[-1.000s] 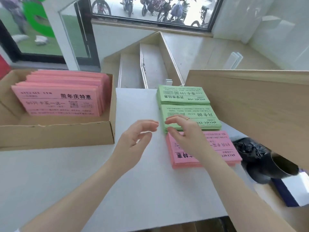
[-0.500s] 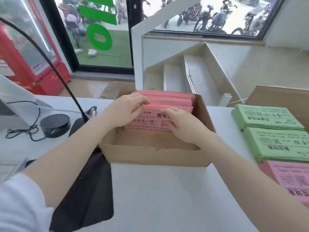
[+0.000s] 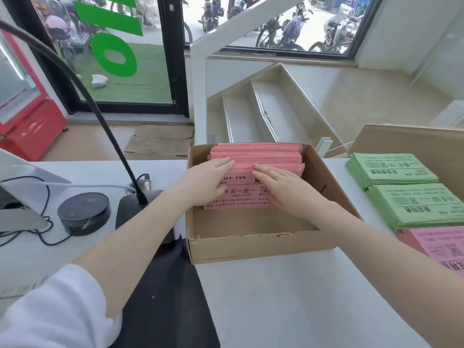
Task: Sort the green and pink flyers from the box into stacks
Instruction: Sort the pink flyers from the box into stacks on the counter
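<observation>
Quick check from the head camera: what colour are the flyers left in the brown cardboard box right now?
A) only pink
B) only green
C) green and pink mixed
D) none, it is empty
A: every flyer showing in the brown cardboard box is pink, with the left hand and right hand laid on them; the green flyers lie stacked outside it on the white counter.

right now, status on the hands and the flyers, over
Left hand and right hand flat on pink flyers in the box. Nothing lifted. Green stacks wait right. Nothing in the way.
</observation>
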Tool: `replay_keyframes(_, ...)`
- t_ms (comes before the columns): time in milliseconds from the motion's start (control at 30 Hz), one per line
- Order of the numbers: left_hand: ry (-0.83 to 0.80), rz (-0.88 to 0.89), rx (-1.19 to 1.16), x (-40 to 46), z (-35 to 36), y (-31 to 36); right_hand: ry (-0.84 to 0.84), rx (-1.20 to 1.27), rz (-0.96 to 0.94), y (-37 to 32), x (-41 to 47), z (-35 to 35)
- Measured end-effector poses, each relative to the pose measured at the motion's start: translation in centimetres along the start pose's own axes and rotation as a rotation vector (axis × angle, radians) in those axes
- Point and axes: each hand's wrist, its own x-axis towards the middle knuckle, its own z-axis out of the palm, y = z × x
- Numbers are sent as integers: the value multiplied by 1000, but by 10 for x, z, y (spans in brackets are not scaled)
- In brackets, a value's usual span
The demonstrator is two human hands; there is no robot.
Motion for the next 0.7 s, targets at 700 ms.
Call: replay_keyframes(700, 7, 24, 34, -1, 4, 0, 148, -78, 121, 6, 0, 3)
